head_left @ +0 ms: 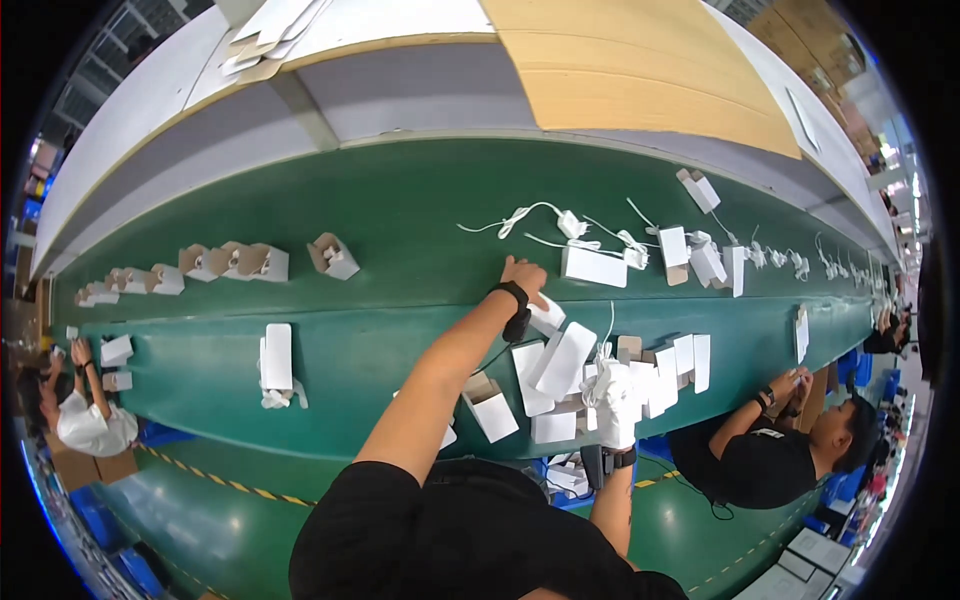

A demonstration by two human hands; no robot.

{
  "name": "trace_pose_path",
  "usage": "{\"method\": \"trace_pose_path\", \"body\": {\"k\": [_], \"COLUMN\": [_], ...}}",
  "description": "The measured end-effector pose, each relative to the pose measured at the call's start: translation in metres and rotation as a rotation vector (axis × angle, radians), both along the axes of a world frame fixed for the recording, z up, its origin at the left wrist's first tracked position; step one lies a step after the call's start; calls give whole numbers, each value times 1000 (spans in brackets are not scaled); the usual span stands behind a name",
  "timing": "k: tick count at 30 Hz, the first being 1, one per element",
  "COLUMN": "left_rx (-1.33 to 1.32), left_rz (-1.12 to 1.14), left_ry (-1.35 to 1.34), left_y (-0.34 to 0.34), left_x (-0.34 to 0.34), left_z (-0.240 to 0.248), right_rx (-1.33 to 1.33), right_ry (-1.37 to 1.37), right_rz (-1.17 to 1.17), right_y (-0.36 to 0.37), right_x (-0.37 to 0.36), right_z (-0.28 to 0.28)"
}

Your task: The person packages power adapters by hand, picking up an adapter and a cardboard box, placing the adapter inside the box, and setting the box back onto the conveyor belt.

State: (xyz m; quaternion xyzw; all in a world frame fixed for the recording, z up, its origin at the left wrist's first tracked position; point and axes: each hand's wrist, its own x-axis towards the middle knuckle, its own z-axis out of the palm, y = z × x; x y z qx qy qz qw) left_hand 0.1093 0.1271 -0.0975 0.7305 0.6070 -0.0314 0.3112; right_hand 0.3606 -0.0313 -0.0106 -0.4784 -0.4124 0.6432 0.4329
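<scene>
My left hand [524, 274] reaches over the green belt, its fingers curled. What they grip, if anything, is hidden; a small white box [546, 315] lies right against the hand's lower side. My right hand [617, 418], in what looks like a white glove, is low among the white boxes and closed around a coiled white cable [601, 382], whose loose end points up. Left of it lie a larger white box [564, 358] and an opened box [491, 410]. Several white boxes [683, 358] crowd its right side.
White plug chargers with cables [572, 224] lie beyond my hands near a white box [594, 266]. Open boxes [262, 262] line the far left. Cardboard [640, 70] rests on the shelf above. A co-worker [770, 440] sits on the right, another person [88, 415] at far left.
</scene>
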Motion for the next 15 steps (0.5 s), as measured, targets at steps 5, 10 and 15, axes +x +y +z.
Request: {"method": "trace_pose_path", "body": {"k": [5, 10, 15], "left_rx": [33, 142, 237], "left_rz": [-208, -132, 126], "left_ry": [114, -3, -191], "left_y": [-16, -57, -87], "left_x": [5, -7, -49], "left_z": [-22, -8, 30], "right_rx": [59, -80, 1], "right_ry": [-138, -70, 83], "right_rz": [115, 28, 196], "right_y": [-1, 13, 37], "right_x": [18, -6, -28], "right_z": [-11, -8, -3]}}
